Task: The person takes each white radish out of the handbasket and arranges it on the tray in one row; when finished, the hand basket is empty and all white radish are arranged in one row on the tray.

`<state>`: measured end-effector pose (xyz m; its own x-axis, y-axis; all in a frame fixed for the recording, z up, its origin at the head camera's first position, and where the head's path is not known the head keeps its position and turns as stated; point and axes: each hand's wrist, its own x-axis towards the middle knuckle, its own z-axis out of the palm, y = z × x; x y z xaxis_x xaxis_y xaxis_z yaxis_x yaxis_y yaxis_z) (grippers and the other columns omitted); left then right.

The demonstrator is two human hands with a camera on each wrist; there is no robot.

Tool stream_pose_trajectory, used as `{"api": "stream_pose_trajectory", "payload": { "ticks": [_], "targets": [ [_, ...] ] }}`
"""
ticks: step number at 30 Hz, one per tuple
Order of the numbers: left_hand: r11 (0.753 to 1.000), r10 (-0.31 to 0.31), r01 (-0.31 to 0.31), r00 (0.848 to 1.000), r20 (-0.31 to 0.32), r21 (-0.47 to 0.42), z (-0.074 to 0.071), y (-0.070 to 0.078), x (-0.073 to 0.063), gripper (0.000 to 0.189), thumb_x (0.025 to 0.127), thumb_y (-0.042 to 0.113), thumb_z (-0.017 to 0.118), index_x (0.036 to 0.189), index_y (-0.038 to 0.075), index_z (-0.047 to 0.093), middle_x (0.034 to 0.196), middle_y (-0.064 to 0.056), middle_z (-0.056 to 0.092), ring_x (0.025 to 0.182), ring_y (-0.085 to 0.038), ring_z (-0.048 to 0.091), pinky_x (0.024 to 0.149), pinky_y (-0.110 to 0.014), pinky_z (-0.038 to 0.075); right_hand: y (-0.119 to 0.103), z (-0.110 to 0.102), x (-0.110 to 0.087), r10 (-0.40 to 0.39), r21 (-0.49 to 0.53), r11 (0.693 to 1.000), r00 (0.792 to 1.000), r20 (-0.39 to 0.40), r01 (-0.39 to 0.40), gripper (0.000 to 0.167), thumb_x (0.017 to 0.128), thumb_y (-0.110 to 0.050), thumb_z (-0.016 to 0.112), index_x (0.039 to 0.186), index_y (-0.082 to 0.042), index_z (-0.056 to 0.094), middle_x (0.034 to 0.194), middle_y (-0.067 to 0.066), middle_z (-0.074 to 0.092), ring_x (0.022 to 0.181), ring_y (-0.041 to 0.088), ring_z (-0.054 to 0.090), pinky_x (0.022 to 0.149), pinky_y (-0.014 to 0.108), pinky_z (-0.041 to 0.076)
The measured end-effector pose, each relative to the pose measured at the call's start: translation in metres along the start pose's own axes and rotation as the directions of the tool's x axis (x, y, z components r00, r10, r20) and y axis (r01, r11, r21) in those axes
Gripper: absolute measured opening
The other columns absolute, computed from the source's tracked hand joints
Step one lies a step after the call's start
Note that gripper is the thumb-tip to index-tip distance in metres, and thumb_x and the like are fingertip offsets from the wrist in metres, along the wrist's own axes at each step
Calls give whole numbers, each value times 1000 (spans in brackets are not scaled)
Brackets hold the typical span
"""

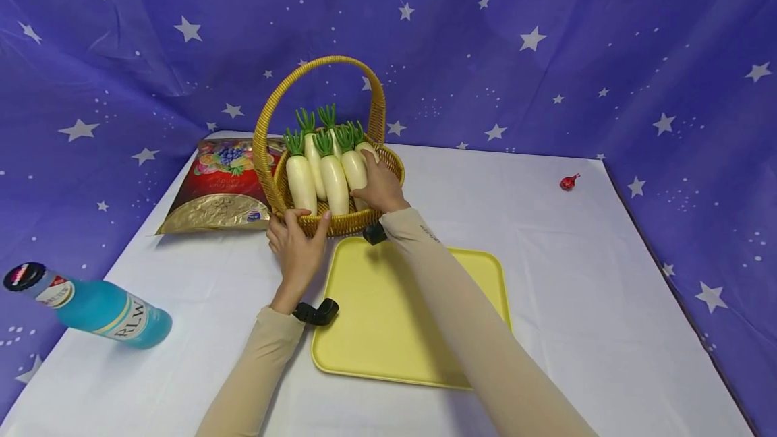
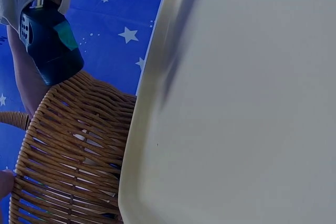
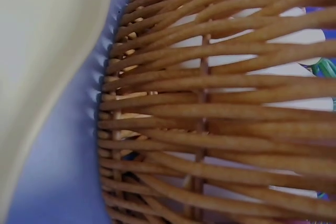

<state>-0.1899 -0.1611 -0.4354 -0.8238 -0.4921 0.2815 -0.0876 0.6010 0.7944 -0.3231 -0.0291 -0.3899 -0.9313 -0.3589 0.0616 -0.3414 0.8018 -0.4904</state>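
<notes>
A woven basket [image 1: 347, 224] with a tall arched handle stands at the back of the table, filled with several white radishes [image 1: 332, 181] with green tops. My right hand [image 1: 384, 184] reaches over the front right rim and grips a white radish at the right side of the bunch, partly hidden behind the fingers. With index finger and thumb spread, my left hand [image 1: 299, 248] rests against the basket's front left rim. In the left wrist view, one fingertip [image 2: 5, 183] touches the wicker rim. The right wrist view shows the basket's woven side [image 3: 210, 103] close up.
In front of the basket lies a yellow tray [image 1: 388, 329], with the right forearm across it. A red and gold candy bag [image 1: 221, 184] lies left of the basket. A blue bottle [image 1: 115, 309] is at the left, and a small red wrapped candy [image 1: 568, 183] at the right.
</notes>
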Motion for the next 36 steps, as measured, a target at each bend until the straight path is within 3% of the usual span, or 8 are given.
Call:
{"api": "stream_pose_trajectory", "payload": {
  "ticks": [10, 13, 16, 21, 24, 30, 34, 36],
  "targets": [
    [1000, -3, 3, 1000, 16, 14, 0, -2, 0, 51, 82, 57, 54, 108, 14, 46, 137, -32, 19, 128, -42, 14, 102, -53, 14, -2, -1, -2, 31, 11, 999, 999, -22, -31, 87, 73, -27, 71, 143, -32, 19, 121, 18, 51, 85, 27, 59, 66, 37, 47],
    [1000, -3, 3, 1000, 23, 18, 0, -2, 0, 51, 82, 59, 53, 108, 15, 46, 138, -32, 19, 128, -42, 14, 102, -54, 14, -2, -3, -2, 31, 72, 997, 999, -14, -30, 84, 74, -25, 69, 142, -34, 20, 120, 19, 52, 73, 24, 58, 58, 33, 44],
    [1000, -4, 3, 1000, 26, 26, 0, -2, 1, 51, 82, 59, 52, 108, 15, 46, 138, -32, 19, 129, -42, 14, 102, -53, 14, -2, -6, -3, 31, 153, 988, 1000, 6, -31, 81, 76, -24, 68, 142, -36, 21, 107, 16, 58, 66, 22, 55, 52, 30, 41],
    [999, -7, 6, 1000, 26, 35, -1, -2, 1, 50, 82, 58, 52, 108, 16, 46, 137, -32, 20, 129, -41, 14, 102, -53, 14, -2, -11, -3, 23, 327, 944, 999, 48, -37, 76, 78, -21, 66, 140, -38, 25, 100, 10, 61, 77, 18, 58, 53, 28, 44],
    [999, -6, 5, 1000, 28, 35, -1, -2, 1, 50, 83, 58, 52, 108, 15, 46, 137, -31, 20, 129, -41, 14, 102, -52, 14, 0, -15, -5, 21, 464, 884, 996, 81, -57, 73, 80, -18, 65, 139, -40, 27, 106, 12, 57, 81, 17, 55, 54, 29, 44],
    [1000, -2, 2, 1000, 23, 28, -1, -1, 1, 50, 83, 57, 52, 108, 14, 46, 137, -32, 20, 129, -42, 14, 103, -52, 13, 8, -26, -6, 1, 752, 649, 989, 149, -114, 72, 84, -10, 61, 138, -41, 27, 105, 15, 49, 76, 17, 54, 61, 38, 50],
    [1000, -5, 5, 1000, 23, 26, -1, -1, 2, 50, 82, 57, 53, 108, 14, 46, 136, -33, 20, 128, -42, 15, 102, -52, 14, 14, -31, -7, 19, 848, 509, 986, 164, -150, 70, 84, -8, 59, 139, -40, 27, 107, 16, 53, 77, 19, 62, 68, 38, 54],
    [1000, -7, 6, 1000, 23, 23, -1, 0, 2, 50, 82, 57, 53, 108, 15, 46, 136, -33, 21, 128, -41, 14, 102, -52, 14, 17, -35, -10, 22, 874, 454, 983, 182, -172, 69, 85, -9, 57, 139, -40, 26, 116, 16, 52, 78, 20, 64, 70, 37, 54]
  ]
}}
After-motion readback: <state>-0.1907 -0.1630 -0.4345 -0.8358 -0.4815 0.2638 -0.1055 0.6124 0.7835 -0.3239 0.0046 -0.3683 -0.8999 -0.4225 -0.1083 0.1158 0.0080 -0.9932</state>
